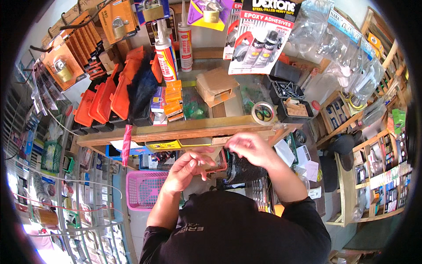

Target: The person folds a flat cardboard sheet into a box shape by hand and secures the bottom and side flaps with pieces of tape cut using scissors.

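My left hand [190,168] is raised over the space in front of my body, its fingers loosely bent and spread apart. Nothing shows between them. A pink plastic basket [131,189] stands below and to the left of it. My right hand [251,148] hangs just in front of the wooden counter edge [189,132], fingers bunched and pointing left. Its fingertips are slightly blurred, and whatever they may pinch is too small to make out. Under that hand lies a black, shiny plastic-wrapped bundle [246,169]. The two hands are apart from each other.
On the counter are orange-lidded bins [121,97], a feather duster [145,88], a cardboard box [215,84], a tape roll [263,113] and black tubs of screws [288,90]. Silicone tubes [166,57], padlocks [212,13] and an adhesive pack [261,44] stand or hang above. Shelves [378,185] line the right.
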`<state>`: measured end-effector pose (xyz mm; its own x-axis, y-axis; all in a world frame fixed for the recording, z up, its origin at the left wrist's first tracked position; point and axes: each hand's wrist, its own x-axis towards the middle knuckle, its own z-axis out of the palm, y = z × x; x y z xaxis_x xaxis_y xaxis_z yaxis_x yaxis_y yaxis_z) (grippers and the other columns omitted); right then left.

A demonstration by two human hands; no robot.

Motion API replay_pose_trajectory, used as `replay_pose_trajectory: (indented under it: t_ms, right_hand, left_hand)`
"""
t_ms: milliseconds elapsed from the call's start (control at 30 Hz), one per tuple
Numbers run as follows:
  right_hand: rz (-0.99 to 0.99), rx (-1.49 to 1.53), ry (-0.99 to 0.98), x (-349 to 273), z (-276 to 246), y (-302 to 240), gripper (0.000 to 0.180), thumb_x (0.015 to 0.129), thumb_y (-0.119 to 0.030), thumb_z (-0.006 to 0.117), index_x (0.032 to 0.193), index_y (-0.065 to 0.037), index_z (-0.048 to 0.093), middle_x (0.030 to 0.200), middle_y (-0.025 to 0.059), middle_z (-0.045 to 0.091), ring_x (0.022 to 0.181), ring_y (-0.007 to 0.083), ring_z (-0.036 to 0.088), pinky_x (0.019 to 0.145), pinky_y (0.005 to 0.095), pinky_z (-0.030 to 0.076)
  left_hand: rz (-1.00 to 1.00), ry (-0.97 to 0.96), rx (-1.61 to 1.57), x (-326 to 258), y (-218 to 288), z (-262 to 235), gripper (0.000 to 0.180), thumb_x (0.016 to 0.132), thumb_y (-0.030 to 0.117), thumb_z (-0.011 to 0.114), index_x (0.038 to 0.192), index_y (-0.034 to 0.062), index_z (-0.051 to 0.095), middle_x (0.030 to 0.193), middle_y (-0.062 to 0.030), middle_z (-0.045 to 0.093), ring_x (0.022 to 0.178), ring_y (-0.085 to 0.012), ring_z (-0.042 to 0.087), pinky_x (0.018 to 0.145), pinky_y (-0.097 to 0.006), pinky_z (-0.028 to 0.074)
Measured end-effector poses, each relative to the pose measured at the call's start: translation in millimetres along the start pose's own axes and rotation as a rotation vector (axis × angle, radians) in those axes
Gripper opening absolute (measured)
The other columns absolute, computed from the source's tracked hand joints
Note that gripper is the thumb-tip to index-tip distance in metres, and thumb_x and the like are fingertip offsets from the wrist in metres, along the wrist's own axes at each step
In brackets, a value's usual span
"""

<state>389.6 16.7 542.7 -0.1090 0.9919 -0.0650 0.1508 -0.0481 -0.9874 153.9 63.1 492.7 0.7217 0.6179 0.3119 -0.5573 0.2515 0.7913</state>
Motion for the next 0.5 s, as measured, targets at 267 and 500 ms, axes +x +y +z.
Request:
replay_pose_trajectory:
  t_ms: [267, 500]
  right_hand:
    - [0.178, 0.181, -0.344, -12, 15, 1, 0.024, 0.088, -0.025, 0.06, 0.092, -0.001, 0.062, 0.077, 0.0005, 0.058, 0.06, 0.0048, 0.048, 0.052, 0.0191, 0.038]
    - [0.062, -0.086, -0.38, -19, 6, -10, 0.023, 0.081, -0.024, 0.069, 0.089, -0.004, 0.064, 0.073, -0.0046, 0.055, 0.065, 0.0039, 0.047, 0.058, 0.0208, 0.039]
  left_hand:
    - [0.112, -0.226, 0.99, 8, 29, 26, 0.015, 0.088, 0.017, 0.059, 0.096, 0.0035, 0.06, 0.126, -0.0169, 0.043, 0.103, -0.0253, 0.051, 0.083, -0.036, 0.046]
    - [0.112, -0.292, 1.283, 10, 45, 47, 0.018, 0.078, 0.011, 0.068, 0.095, 0.0062, 0.062, 0.125, -0.0164, 0.045, 0.107, -0.0295, 0.051, 0.077, -0.035, 0.047]
